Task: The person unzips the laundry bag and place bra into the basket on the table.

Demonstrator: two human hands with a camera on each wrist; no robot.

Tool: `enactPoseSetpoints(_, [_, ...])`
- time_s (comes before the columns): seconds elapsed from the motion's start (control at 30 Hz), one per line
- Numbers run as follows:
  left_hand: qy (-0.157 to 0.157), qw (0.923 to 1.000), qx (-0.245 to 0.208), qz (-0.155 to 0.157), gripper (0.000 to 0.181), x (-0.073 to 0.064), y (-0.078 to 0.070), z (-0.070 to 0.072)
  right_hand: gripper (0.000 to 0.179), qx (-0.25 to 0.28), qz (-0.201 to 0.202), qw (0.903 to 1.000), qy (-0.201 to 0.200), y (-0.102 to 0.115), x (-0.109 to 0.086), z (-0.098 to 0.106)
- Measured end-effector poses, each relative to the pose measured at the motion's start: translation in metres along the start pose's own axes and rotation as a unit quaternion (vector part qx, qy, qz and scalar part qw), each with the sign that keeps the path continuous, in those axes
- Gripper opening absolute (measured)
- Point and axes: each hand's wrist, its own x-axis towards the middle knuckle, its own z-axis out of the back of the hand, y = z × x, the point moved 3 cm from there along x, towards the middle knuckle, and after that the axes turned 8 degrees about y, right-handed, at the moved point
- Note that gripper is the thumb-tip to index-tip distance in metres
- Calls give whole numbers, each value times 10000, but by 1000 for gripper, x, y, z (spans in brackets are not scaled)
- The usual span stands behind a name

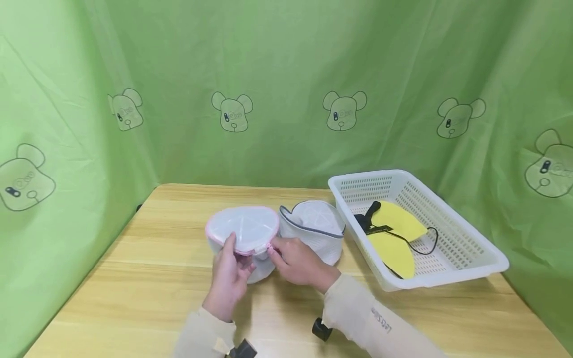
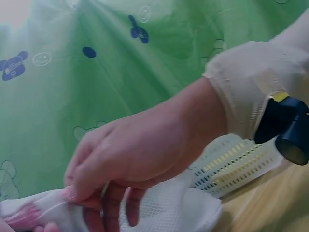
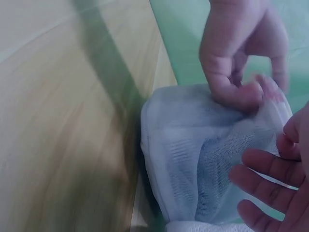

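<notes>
A round white mesh laundry bag (image 1: pixel 243 223) with pink edging is held in both hands near the front of the table (image 1: pixel 134 278), its flat top tipped toward the person. The left hand (image 1: pixel 227 281) steadies the near rim, thumb over the top face and the other fingers loosely apart below; the right hand (image 1: pixel 297 261) pinches the pink zipper end (image 1: pixel 269 245) at the rim's right side. Just beside it stands a dark-trimmed mesh bag (image 1: pixel 313 248), next to the white plastic basket (image 1: pixel 447 280).

The bag looks light and soft, its mesh wall likely to fold under pressure, while the edged rim seems somewhat stiffer. The rim beside the zipper is probably the best hold; pulling on the thin mesh could snag or stretch it.
</notes>
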Motion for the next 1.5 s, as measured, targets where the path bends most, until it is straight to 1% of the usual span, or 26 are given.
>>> enactPoseSetpoints(0.17, [136,9985,-204,-484,42,-1,9,-9,26,-70,168,9998,-37,5,0,-3])
enactPoseSetpoints(0.2, [119,9981,-266,-550,41,-1,11,-10,25,-68,178,9998,-37,5,1,-3])
enactPoseSetpoints(0.27, [29,9978,-241,-610,37,-2,14,-13,25,-29,179,9998,-39,7,1,-3])
enactPoseSetpoints(0.33, [-75,9987,-114,-499,32,-3,18,-15,26,-27,127,9999,-2,7,1,-4])
enactPoseSetpoints(0.4, [20,9995,-27,-318,31,-4,24,-19,25,-28,84,9999,66,8,1,-5])
enactPoseSetpoints(0.47, [110,9998,26,-133,34,-5,30,-24,24,-37,52,9999,122,9,1,-6])
enactPoseSetpoints(0.57, [302,9995,-8,-40,39,-6,36,-30,24,-52,60,9999,140,10,0,-6])
enactPoseSetpoints(0.63, [297,9996,17,-29,40,-6,36,-31,26,-129,74,9999,83,11,0,-6])
enactPoseSetpoints(0.73, [414,9991,67,29,40,-8,34,-31,29,-289,102,9995,3,10,-1,-4])
enactPoseSetpoints(0.9, [544,9984,116,140,36,-9,31,-29,28,-523,85,9986,-13,10,-1,-2])
enactPoseSetpoints(1.0, [517,9984,181,138,34,-8,30,-28,28,-554,108,9984,16,10,-1,-1])
enactPoseSetpoints(1.17, [353,9988,310,133,33,-6,28,-26,29,-536,112,9985,75,10,-1,0])
enactPoseSetpoints(1.37, [195,9991,331,177,32,-8,28,-25,29,-568,101,9983,101,8,-2,0])
enactPoseSetpoints(1.5, [131,9985,504,193,31,-9,28,-24,29,-590,60,9982,53,5,-3,1])
